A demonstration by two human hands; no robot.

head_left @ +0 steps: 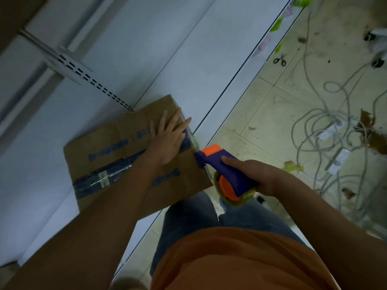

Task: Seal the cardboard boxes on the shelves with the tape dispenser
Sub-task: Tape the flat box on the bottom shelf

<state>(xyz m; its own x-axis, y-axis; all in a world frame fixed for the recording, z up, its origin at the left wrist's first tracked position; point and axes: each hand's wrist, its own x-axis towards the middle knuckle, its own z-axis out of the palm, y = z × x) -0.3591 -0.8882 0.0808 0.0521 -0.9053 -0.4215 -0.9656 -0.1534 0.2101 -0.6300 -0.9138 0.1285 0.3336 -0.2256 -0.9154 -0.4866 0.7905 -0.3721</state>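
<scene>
A person in an orange shirt (240, 262) and blue jeans (188, 222) stands at a pale white shelf (146, 49), seen from above, in dim light. A brown cardboard box (100, 143) with blurred blue printing lies flat on the shelf, its near corner jutting past the shelf's front edge. A strip of shiny tape (104, 176) runs along the closed centre seam of the box.

The left hand (169, 139) lies flat on top of the box near its right end, fingers straight and spread, pressing down across the seam. The fingertips reach the box's far right edge.

The right hand (251, 174) is wrapped round the purple handle of a tape dispenser (222, 168), thumb laid along the top. The dispenser has an orange roller at its front, and an orange hub with a yellowish roll of tape at the back. Its front end touches the box's right-hand edge, just beside the left hand, at the end of the seam.

To the right, a dirty tiled floor (272, 101) carries tangled grey cables (326, 130), black-handled scissors (280, 59) near the shelf's edge, and scraps of brown and yellowish litter. A slotted metal upright (83, 74) crosses the shelf beyond the box.
</scene>
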